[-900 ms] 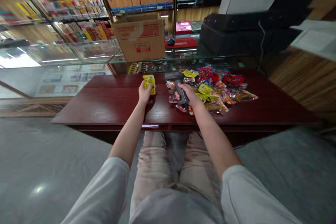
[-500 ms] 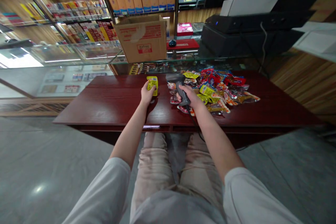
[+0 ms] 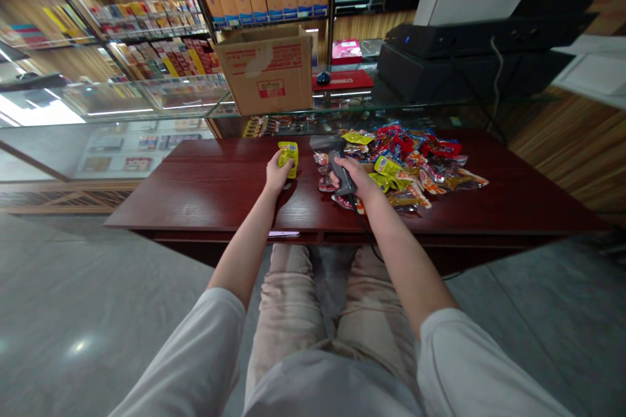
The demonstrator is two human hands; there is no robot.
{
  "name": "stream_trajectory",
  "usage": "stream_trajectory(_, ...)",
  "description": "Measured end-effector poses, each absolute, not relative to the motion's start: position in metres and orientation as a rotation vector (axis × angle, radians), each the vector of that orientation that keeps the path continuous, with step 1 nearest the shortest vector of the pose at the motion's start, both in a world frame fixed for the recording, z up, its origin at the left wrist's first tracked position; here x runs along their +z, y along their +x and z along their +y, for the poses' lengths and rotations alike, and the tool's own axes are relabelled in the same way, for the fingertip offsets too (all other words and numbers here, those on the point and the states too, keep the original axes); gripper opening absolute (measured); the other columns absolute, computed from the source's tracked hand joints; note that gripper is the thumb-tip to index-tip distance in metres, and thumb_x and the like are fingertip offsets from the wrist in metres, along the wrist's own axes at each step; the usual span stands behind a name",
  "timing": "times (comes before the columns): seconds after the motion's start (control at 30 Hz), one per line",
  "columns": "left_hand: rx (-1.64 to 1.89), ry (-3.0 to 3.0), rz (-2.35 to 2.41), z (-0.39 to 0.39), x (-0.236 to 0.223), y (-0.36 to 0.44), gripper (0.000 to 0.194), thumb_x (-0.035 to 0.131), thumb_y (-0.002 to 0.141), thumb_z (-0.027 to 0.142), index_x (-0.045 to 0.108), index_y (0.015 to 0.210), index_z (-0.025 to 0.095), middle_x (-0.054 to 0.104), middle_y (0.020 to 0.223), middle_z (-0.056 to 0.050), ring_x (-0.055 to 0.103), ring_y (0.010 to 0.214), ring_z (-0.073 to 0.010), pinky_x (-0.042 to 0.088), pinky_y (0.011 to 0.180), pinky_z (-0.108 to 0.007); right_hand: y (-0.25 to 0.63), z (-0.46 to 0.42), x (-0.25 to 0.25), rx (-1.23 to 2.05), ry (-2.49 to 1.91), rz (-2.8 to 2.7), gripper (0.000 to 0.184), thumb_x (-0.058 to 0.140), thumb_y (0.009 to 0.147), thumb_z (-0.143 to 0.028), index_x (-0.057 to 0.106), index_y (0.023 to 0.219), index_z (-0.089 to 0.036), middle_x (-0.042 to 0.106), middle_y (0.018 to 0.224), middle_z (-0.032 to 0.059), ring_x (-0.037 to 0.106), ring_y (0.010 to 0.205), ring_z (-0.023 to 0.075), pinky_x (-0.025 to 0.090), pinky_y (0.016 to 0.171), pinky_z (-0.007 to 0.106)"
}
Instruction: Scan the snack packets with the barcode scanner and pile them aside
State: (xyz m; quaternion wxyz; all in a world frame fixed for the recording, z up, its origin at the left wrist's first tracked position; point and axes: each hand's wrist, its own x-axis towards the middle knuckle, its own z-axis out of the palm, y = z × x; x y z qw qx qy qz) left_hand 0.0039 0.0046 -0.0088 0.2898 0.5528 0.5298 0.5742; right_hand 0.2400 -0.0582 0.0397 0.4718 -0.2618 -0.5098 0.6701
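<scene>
A small yellow packet (image 3: 288, 158) stands upright near the centre of the frame, just above the dark red worktop (image 3: 205, 189). The left hand (image 3: 278, 174) grips it from below: the fingers are curled closed around its lower edge, so the packet rises out of the top of the fist. Just to the right, the right hand (image 3: 353, 177) is wrapped shut around the handle of a grey barcode scanner (image 3: 335, 159), whose head sits at the top of the hand and points left toward the packet; the two stay a little apart, not touching. A dark cable runs from the scanner's handle down over the near edge of the worktop. Behind and to the right of the right hand lies a loose pile of snack packets (image 3: 415, 163) in red, yellow and blue, spread over the worktop right of centre. Further back, in the upper middle of the frame, a cardboard box (image 3: 267, 71) sits on a glass counter.
</scene>
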Motion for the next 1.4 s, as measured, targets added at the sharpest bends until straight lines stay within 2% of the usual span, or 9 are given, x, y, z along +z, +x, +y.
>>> stream_trajectory(0.27,1.51,1.45,1.402,0.0035,-0.0079,0.0041,0.05,0.069,0.073,0.027,0.066,0.121,0.012,0.074,0.106,-0.011,0.072,0.092,-0.0242,0.058,0.085,-0.036,0.2406,-0.0595,0.0416,1.666,-0.656,-1.254,0.036,0.063,0.082,-0.046,0.059,0.098,-0.014,0.053,0.046,-0.0045,0.048,0.039,0.0115,0.037,0.04,0.023)
stream_trajectory(0.5,1.494,1.467,1.423,0.0021,-0.0069,0.0036,0.048,0.07,0.074,0.029,0.067,0.12,0.015,0.075,0.104,-0.009,0.071,0.092,-0.0232,0.058,0.087,-0.036,0.2392,-0.0586,0.0404,1.634,-0.643,-1.242,0.038,0.066,0.081,-0.047,0.057,0.1,-0.015,0.053,0.049,-0.0067,0.046,0.039,0.0107,0.038,0.04,0.023)
stream_trajectory(0.77,1.501,1.524,1.443,0.0028,-0.01,0.0012,0.05,0.071,0.073,0.03,0.067,0.121,0.015,0.075,0.105,-0.009,0.071,0.094,-0.0238,0.056,0.091,-0.038,0.2394,-0.0593,0.0378,1.615,-0.658,-1.245,0.034,0.067,0.079,-0.047,0.061,0.094,-0.017,0.061,0.057,-0.0012,0.047,0.041,0.0102,0.039,0.04,0.023)
stream_trajectory(0.93,1.515,1.497,1.437,0.006,-0.0119,0.0013,0.052,0.072,0.072,0.029,0.067,0.122,0.017,0.075,0.106,-0.009,0.07,0.098,-0.0241,0.055,0.095,-0.04,0.2405,-0.0583,0.0372,1.631,-0.652,-1.253,0.037,0.068,0.079,-0.048,0.061,0.096,-0.016,0.056,0.052,-0.0032,0.047,0.04,0.0106,0.04,0.04,0.023)
stream_trajectory(1.23,1.498,1.509,1.471,0.0062,-0.01,0.0039,0.05,0.071,0.073,0.027,0.067,0.121,0.015,0.075,0.104,-0.008,0.071,0.097,-0.0247,0.055,0.096,-0.04,0.2381,-0.0629,0.043,1.595,-0.648,-1.211,0.034,0.07,0.075,-0.044,0.058,0.093,-0.018,0.068,0.071,0.0012,0.046,0.041,0.0084,0.04,0.038,0.023)
stream_trajectory(1.4,1.5,1.51,1.491,0.0068,-0.0119,0.0034,0.054,0.072,0.073,0.029,0.066,0.124,0.014,0.074,0.108,-0.011,0.07,0.102,-0.0266,0.053,0.097,-0.042,0.2409,-0.0605,0.0391,1.6,-0.666,-1.251,0.034,0.067,0.079,-0.047,0.059,0.093,-0.018,0.056,0.051,-0.0036,0.047,0.041,0.0111,0.04,0.041,0.023)
